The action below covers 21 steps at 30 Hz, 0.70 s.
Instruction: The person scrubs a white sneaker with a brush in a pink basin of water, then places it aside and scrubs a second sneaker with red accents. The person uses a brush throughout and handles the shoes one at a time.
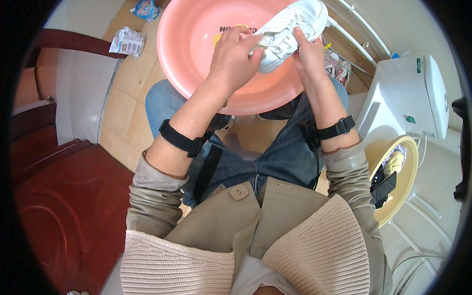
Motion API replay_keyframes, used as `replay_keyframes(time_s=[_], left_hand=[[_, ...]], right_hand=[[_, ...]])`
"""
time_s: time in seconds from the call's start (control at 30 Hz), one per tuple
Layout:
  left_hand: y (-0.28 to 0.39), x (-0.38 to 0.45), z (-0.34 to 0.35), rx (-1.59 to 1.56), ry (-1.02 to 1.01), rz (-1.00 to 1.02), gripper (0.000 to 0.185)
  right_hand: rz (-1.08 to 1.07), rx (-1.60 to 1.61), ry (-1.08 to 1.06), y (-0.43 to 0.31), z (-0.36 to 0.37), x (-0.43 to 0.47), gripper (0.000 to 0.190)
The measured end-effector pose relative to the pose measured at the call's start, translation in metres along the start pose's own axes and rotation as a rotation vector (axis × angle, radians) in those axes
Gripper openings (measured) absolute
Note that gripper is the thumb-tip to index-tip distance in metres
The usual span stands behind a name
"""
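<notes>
A white lace-up sneaker (pixel 284 35) is held tilted above a pink plastic basin (pixel 173 48) that stands between my knees. My right hand (pixel 313 51) grips the shoe's side, thumb on top near the laces. At the toe end, my left hand (pixel 236 55) has curled fingers on the white shoelace (pixel 264 42), which looks slightly blurred. The basin has dark lettering and yellow print on its inner bottom, with small wet droplets on the pink surface.
On the tiled floor at upper left are a white printed pouch (pixel 128 42) and a blue bag (pixel 146 10). More shoes (pixel 343 70) lie right of the basin. A white appliance (pixel 402 92), a yellow basin (pixel 412 166) holding cloths, and a red-brown wooden door (pixel 73 214) flank me.
</notes>
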<state>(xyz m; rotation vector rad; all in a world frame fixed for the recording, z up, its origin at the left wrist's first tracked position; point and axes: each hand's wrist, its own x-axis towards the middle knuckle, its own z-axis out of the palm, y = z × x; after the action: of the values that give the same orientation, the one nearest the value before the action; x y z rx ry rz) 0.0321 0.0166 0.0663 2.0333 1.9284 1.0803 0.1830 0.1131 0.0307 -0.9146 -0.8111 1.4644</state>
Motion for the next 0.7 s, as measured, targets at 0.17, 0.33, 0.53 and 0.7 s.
replay_keyframes(time_s=[0.17, 0.33, 0.53, 0.7], left_hand=[[0.007, 0.004, 0.003, -0.073, -0.016, -0.311, 0.049], [0.009, 0.004, 0.005, -0.100, -0.084, -0.456, 0.046], [-0.026, 0.003, 0.004, -0.364, -0.220, -0.643, 0.034], [-0.019, 0.008, -0.005, -0.378, -0.226, -0.588, 0.022]], right_hand=[[-0.013, -0.126, 0.000, 0.003, -0.011, 0.008, 0.034], [-0.054, -0.192, -0.058, -0.008, 0.005, -0.012, 0.039], [0.051, -0.138, -0.142, -0.011, 0.000, -0.010, 0.042], [0.042, -0.077, -0.096, -0.008, -0.003, -0.009, 0.040]])
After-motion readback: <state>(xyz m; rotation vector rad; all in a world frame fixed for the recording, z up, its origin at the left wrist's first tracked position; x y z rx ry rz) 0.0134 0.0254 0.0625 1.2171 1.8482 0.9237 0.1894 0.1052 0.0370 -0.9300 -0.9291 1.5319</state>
